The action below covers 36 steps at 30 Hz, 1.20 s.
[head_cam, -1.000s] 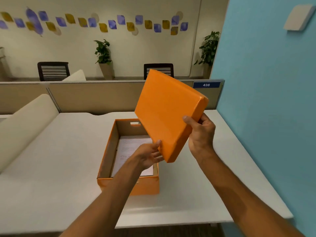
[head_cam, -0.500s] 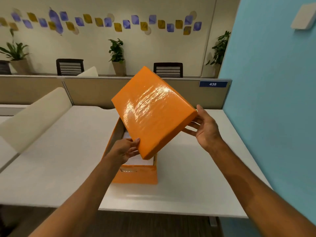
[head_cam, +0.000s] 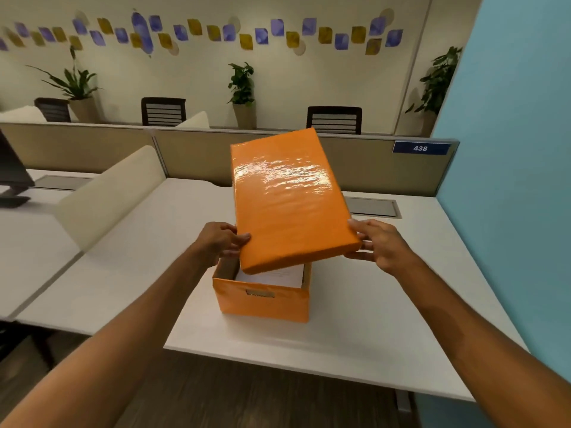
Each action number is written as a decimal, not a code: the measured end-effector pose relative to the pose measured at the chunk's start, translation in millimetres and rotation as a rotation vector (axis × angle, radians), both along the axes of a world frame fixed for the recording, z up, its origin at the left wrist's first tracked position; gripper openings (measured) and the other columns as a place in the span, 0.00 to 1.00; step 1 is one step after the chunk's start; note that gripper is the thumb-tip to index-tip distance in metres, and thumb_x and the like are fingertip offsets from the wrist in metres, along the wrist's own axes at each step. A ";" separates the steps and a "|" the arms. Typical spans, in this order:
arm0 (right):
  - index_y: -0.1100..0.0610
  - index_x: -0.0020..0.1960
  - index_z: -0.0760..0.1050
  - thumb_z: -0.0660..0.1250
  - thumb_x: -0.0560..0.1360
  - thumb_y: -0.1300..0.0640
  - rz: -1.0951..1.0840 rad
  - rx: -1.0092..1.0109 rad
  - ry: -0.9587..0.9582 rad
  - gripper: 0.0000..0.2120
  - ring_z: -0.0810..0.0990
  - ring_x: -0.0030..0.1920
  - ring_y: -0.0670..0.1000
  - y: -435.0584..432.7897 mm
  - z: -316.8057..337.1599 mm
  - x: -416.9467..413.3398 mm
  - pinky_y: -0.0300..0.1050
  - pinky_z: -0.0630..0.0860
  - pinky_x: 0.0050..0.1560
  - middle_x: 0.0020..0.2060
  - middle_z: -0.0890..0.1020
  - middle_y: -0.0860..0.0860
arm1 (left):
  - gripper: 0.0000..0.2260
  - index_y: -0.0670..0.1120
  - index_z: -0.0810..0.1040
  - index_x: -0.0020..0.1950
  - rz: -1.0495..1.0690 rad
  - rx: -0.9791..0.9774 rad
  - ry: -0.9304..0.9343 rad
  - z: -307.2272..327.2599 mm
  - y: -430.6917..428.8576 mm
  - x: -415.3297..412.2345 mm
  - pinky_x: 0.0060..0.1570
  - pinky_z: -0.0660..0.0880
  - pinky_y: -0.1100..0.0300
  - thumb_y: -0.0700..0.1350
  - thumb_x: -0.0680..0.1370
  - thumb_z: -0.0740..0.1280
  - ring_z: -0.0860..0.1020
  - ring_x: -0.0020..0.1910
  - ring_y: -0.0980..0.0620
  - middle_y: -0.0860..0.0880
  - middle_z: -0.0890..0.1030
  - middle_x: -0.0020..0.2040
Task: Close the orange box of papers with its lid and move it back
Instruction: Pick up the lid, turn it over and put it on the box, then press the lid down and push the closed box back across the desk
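Now the lid (head_cam: 290,205) hangs over the box (head_cam: 262,299), top side up and tilted, its near edge raised above the box's near wall so that the papers (head_cam: 272,276) show in the gap. The left hand (head_cam: 221,240) holds the lid's near left corner, thumb on top and the other fingers curled out of sight beneath. The right hand (head_cam: 378,245) takes the near right corner with fingers loosely spread along the side; whether they press underneath I cannot tell. The box sits on the white desk (head_cam: 386,304), near its front edge and a little left of the middle.

As a judgement, the likeliest slip is a skewed fit: the lid looks turned slightly against the box, so one rim could land inside a wall, crush it, or catch the top sheet. Its far end is hidden, so whether that end already rests on the box cannot be told. The glossy wrap may also slide under such a light corner hold.

For moving back, the desk behind the box is open as far as the partition (head_cam: 370,168), with a flat grey cable hatch (head_cam: 372,206) to the far right. The blue wall (head_cam: 509,180) bounds the right side, and a cream divider (head_cam: 108,196) stands well apart on the left.
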State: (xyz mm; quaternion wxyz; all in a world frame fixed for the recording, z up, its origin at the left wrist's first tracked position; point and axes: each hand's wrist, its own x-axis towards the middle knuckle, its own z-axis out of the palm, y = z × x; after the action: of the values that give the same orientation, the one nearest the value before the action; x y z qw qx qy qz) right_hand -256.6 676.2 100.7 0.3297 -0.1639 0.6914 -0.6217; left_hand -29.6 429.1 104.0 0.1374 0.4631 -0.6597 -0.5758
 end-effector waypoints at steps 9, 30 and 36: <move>0.52 0.62 0.72 0.72 0.74 0.51 0.030 0.097 -0.019 0.19 0.82 0.46 0.55 -32.2 -30.0 35.7 0.47 0.80 0.36 0.50 0.81 0.52 | 0.19 0.42 0.73 0.65 -0.059 -0.011 -0.039 -11.5 -41.2 17.7 0.52 0.77 0.47 0.44 0.76 0.71 0.77 0.55 0.43 0.44 0.77 0.59; 0.57 0.65 0.73 0.66 0.79 0.59 -0.183 0.247 -0.190 0.15 0.77 0.56 0.60 -79.0 -83.6 81.7 0.65 0.76 0.52 0.57 0.78 0.56 | 0.23 0.43 0.71 0.70 -0.209 0.160 -0.125 -86.3 -101.3 32.2 0.35 0.79 0.56 0.48 0.77 0.70 0.81 0.46 0.46 0.44 0.79 0.57; 0.58 0.65 0.74 0.66 0.79 0.60 -0.231 0.278 -0.176 0.15 0.79 0.49 0.54 -82.4 -93.7 84.4 0.55 0.76 0.41 0.47 0.80 0.52 | 0.23 0.43 0.71 0.70 -0.237 0.157 -0.112 -92.4 -105.5 33.0 0.34 0.79 0.57 0.48 0.77 0.70 0.81 0.45 0.47 0.44 0.79 0.58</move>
State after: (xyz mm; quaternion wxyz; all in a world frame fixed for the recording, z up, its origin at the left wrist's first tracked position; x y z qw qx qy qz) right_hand -172.3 593.7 7.0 0.3345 0.0185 0.7533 -0.5659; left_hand 3.4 323.6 11.6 -0.0052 0.4225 -0.6692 -0.6112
